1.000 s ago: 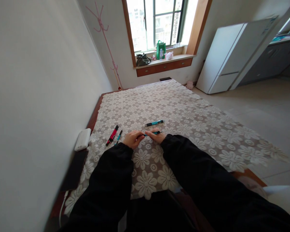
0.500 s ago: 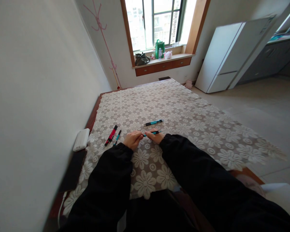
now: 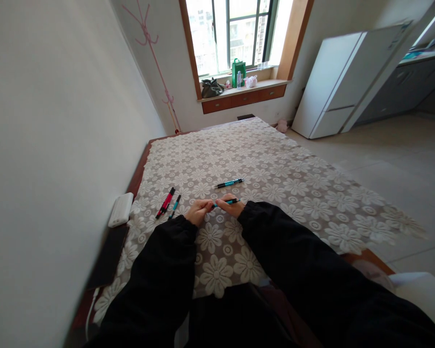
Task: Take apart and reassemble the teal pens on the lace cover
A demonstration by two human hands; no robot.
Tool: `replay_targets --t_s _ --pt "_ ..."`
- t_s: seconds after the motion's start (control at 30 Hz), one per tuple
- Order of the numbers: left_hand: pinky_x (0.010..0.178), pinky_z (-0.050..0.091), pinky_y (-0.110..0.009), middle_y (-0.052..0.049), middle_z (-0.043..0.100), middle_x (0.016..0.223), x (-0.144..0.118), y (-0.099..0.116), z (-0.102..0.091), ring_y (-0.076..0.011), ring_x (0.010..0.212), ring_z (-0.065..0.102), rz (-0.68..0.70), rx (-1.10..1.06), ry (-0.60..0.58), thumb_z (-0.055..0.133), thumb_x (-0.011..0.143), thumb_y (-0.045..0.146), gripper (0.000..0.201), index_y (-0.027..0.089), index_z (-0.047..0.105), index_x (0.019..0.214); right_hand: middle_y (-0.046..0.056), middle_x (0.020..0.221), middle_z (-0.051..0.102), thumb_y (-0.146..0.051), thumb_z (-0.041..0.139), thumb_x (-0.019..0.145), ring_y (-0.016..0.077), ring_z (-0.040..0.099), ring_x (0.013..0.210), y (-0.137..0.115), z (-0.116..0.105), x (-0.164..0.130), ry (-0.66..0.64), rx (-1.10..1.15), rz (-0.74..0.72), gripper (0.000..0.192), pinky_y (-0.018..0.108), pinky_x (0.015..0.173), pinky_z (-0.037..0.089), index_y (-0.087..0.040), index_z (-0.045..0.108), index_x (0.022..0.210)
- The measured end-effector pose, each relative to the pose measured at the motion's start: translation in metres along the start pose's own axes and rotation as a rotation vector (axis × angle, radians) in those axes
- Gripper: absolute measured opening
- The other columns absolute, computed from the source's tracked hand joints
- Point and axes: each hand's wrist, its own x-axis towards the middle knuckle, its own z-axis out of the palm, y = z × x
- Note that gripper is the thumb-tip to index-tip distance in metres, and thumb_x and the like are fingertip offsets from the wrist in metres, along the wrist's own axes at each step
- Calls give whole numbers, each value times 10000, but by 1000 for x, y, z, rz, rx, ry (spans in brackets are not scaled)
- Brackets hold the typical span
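Observation:
Just above the lace tablecloth, a teal and black pen [image 3: 234, 201] is held between my two hands. My right hand [image 3: 230, 209] has its fingers wrapped round the pen, whose black end sticks out past them to the right. The fingers of my left hand [image 3: 197, 212] pinch the pen's other end, and the fingertips hide that tip. Beyond my hands lies another teal and black pen [image 3: 229, 183]. Left of my left hand lie a red and black pen [image 3: 165, 203], apparently with another dark piece against it, and a short teal and black pen piece [image 3: 174, 207].
A flowered lace tablecloth [image 3: 217, 275] covers the table. By the wall at the left edge are a white power bank [image 3: 121, 210] and a dark flat device [image 3: 108, 256] with a white cable [image 3: 91, 309]. Farther off stand a pink coat rack [image 3: 155, 63] and a white refrigerator [image 3: 333, 87].
My hands stay together on the pen, with the left fingers slightly shifted at its end. The whole view has moved a little; the pens on the cloth lie as before.

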Motion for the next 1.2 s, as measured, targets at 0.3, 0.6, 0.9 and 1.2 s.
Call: replay_targets --t_s 0.3,0.6,0.9,1.2 --pt "742 477 -310 -56 679 869 0 -5 -1 -180 771 616 107 359 146 470 971 432 314 197 674 1014 -27 461 373 -570 467 827 103 345 464 -1 -1 11 119 194 71 485 284 484 242 -214 383 509" --pt "675 413 -291 -41 582 762 -4 2 -1 -172 723 564 96 475 135 401 986 389 347 180 631 833 -57 428 327 -641 490 787 67 277 415 -3 8 8 34 304 131 527 254 438 193 -223 333 509" --pt "593 352 -275 2 471 594 -3 7 2 -130 590 446 -3 104 82 305 993 511 554 161 522 622 -40 463 364 -573 446 848 84 316 463 -10 2 2 21 72 74 508 275 482 213 -197 416 508" --pt "654 454 -267 -8 685 733 -2 -2 1 -148 646 586 20 263 164 510 937 428 284 205 650 1045 -33 510 395 -556 480 855 102 347 503 -13 -6 6 39 110 -23 476 280 520 254 -193 486 546"
